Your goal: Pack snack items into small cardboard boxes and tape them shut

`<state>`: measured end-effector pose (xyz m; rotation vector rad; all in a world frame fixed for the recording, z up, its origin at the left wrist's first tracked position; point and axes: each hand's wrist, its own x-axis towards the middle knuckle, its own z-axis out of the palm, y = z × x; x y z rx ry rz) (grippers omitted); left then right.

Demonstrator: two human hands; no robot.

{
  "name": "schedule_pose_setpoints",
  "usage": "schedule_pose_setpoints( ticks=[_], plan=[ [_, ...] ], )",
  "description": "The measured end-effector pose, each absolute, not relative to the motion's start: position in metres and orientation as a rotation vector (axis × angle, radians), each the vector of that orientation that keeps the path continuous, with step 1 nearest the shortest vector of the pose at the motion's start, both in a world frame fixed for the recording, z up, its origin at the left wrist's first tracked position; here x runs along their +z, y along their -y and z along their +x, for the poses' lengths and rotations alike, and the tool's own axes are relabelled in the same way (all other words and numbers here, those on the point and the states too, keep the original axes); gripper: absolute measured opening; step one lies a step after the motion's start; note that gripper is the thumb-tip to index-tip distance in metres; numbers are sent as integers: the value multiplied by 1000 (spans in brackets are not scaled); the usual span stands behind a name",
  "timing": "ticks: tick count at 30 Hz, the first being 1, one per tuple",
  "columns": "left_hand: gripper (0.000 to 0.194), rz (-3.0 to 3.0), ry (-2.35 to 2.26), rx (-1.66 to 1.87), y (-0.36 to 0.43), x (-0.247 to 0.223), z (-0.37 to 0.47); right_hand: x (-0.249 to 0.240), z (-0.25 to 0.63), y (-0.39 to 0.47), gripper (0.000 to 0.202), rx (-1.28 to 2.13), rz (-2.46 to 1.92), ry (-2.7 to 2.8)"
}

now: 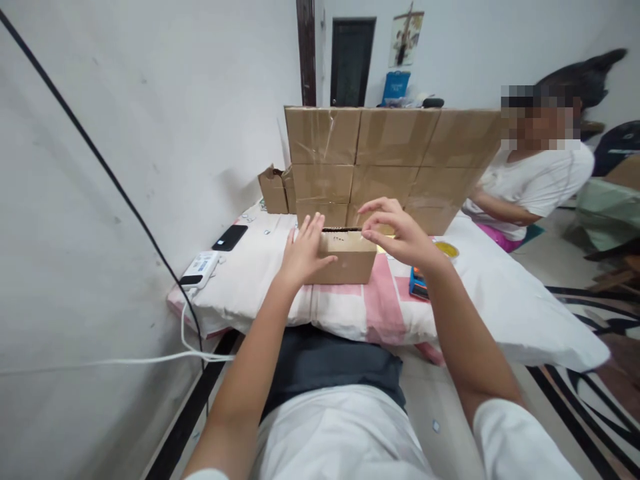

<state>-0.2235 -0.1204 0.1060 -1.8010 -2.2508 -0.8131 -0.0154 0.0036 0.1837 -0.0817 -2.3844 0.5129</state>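
A small brown cardboard box (345, 267) stands on the cloth-covered table in front of me. Along its far top edge runs a dark gap. My left hand (307, 250) lies on the box's left end, fingers stretched out over the top and thumb across the near side. Just above the right end is my right hand (395, 233), its fingers curved and apart with nothing visible between them; whether a fingertip touches the box I cannot tell. Under my right wrist sits a blue and orange object (419, 283), partly hidden by the forearm.
Taped cardboard boxes (385, 137) form a stacked wall behind the box. A phone (230, 237) and a white device (199, 270) with a cable lie at left. A yellow round item (447, 249) is at right. Another person (540, 167) sits at the right side.
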Motion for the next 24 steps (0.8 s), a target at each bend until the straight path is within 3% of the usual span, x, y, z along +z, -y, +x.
schedule_pose_setpoints(
  ticks=[4, 9, 13, 15, 20, 24],
  plan=[
    [99, -1842, 2425, -490, 90, 87, -232, 188, -42, -26, 26, 705, -52, 2562],
    [100, -1805, 2345, -650, 96, 67, -231, 166, -95, -62, 24, 829, -100, 2680],
    [107, -1800, 2324, -707, 104, 64, -229, 140, -133, -82, 16, 821, -388, 2713],
    [100, -1817, 2296, -698, 105, 63, -228, 130, -143, -87, 16, 856, -510, 2752],
    [60, -1830, 2236, -614, 106, 56, -229, 118, -148, -90, 15, 899, -609, 2792],
    [55, -1803, 2208, -659, 105, 51, -228, 115, -149, -91, 17, 844, -722, 2794]
  ],
)
